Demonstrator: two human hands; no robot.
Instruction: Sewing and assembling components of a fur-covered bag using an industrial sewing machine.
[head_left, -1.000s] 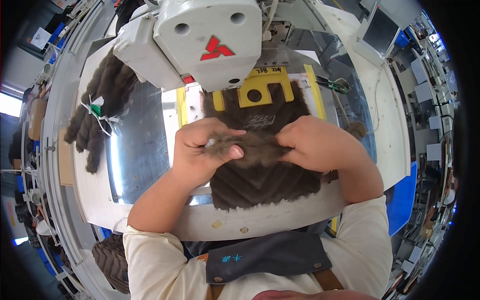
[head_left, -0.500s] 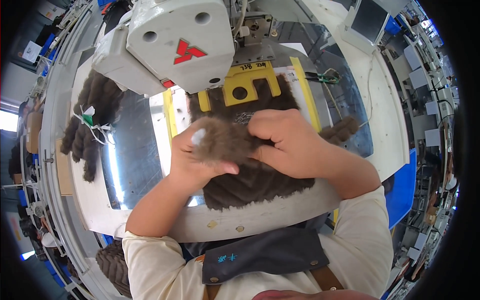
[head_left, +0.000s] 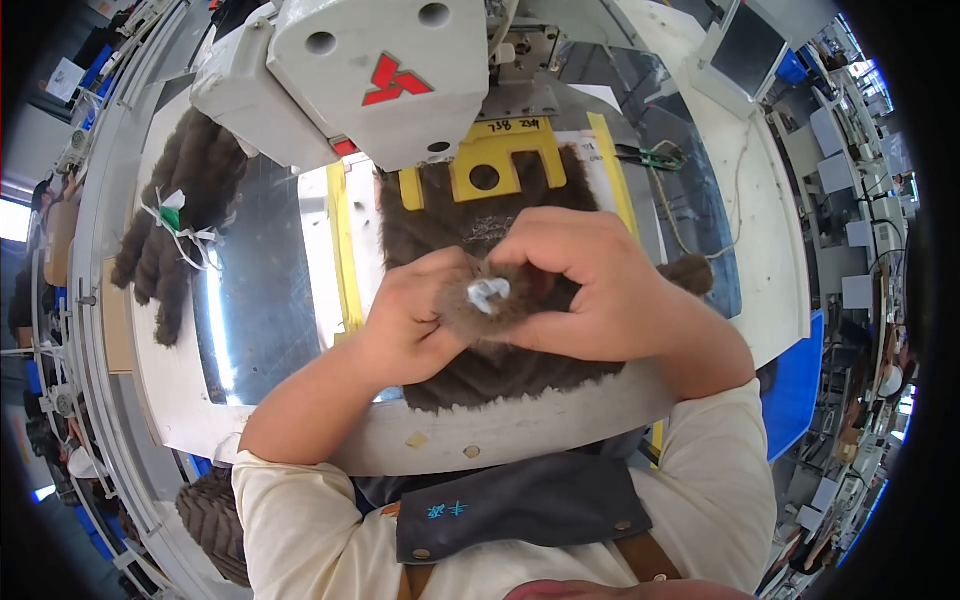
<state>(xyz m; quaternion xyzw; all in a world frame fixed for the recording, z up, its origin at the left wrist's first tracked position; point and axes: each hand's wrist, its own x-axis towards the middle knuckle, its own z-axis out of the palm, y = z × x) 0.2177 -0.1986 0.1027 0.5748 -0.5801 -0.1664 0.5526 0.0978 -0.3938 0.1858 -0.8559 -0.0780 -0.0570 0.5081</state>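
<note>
My left hand (head_left: 415,315) is closed around a small bundle of grey-brown fur (head_left: 468,315), whose end faces up and shows a pale white inner part. My right hand (head_left: 590,285) grips the same bundle from the right, thumb below and fingers arched over it. Both hands are over a dark brown fur panel (head_left: 505,375) lying flat, with pale stitching (head_left: 485,230) above the hands. A yellow template (head_left: 480,150) rests on the panel's far end, just right of the white machine head (head_left: 370,115).
A pile of fur strips (head_left: 180,220) with white ties lies left, another fur piece (head_left: 690,275) right. Green-handled snips (head_left: 650,155) and a cord lie at the back right near a screen (head_left: 750,55). A blue bin (head_left: 790,390) stands right, below the table edge (head_left: 470,435).
The small fur bundle has turned from lying sideways to end-up, showing its white inside. My left hand has moved right, and my right hand's fingers have come higher over the bundle.
</note>
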